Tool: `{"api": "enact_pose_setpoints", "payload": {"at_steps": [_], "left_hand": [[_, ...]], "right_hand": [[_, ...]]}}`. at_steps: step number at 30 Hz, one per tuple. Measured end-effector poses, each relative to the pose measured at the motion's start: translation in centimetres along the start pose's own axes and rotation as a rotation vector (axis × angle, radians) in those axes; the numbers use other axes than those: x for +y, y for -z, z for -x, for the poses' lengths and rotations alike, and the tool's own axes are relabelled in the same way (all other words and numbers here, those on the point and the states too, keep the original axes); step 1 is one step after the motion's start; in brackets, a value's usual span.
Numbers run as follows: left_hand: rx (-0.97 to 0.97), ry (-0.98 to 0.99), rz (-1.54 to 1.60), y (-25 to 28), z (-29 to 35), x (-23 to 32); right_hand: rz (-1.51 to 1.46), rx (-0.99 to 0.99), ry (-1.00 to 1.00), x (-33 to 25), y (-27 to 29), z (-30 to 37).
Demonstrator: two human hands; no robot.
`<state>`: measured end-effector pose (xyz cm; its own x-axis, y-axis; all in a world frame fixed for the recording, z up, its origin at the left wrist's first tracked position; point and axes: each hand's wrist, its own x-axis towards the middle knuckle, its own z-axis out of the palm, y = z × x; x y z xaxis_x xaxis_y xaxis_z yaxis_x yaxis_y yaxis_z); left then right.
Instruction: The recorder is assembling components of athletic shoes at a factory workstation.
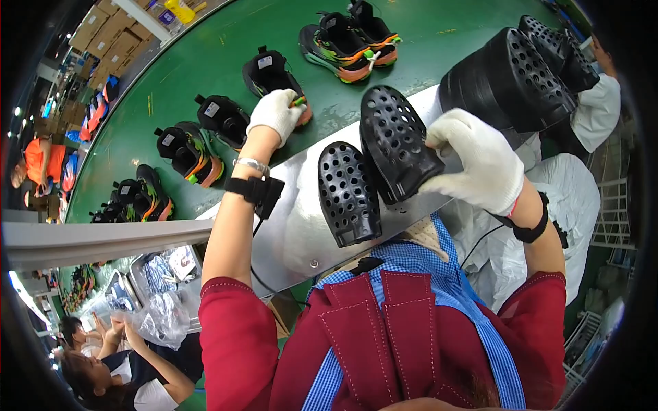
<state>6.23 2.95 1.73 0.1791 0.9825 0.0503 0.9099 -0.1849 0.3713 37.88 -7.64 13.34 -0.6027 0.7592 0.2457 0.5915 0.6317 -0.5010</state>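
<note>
My gloved left hand [275, 116] is closed on the front of a black sneaker [266, 65] with orange and green trim, which rests on the green table. My gloved right hand [476, 161] pinches the edge of a black perforated plastic shoe insert [394, 130], thumb and fingers on its right side. A second black perforated insert [345, 192] lies just left of it on the shiny metal ledge [288, 219]. Beside my left hand stand another black sneaker [223, 120] and one with orange and green trim [184, 152].
Stacked black perforated inserts [504, 82] stand at the right end of the ledge. More sneakers [339, 44] are on the green table [199, 75]. A pale rail [110, 243] crosses at left. Other people [103, 370] work at lower left; another person's sleeve [600, 113] shows far right.
</note>
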Motion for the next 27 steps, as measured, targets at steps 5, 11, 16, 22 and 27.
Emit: {"api": "enact_pose_setpoints", "payload": {"at_steps": [5, 11, 16, 22, 27], "left_hand": [[-0.139, -0.047, 0.270, 2.2, 2.1, 2.6], [-0.360, -0.188, 1.580, 5.2, 5.0, 4.7], [-0.326, -0.284, 1.773, 5.0, 6.0, 3.9], [-0.056, 0.032, 1.736, 4.0, 7.5, 2.9], [0.002, -0.010, 1.828, 5.4, 7.1, 5.1]], "right_hand": [[0.030, 0.121, 0.116, -0.1, -0.4, -2.3], [-0.022, 0.101, 0.392, -2.6, -1.0, -6.4], [-0.120, 0.074, 0.401, -2.2, -2.7, -7.8], [-0.018, -0.078, 0.082, -4.0, -4.0, -8.9], [0.038, 0.076, 0.199, -4.3, -3.8, -9.3]]}}
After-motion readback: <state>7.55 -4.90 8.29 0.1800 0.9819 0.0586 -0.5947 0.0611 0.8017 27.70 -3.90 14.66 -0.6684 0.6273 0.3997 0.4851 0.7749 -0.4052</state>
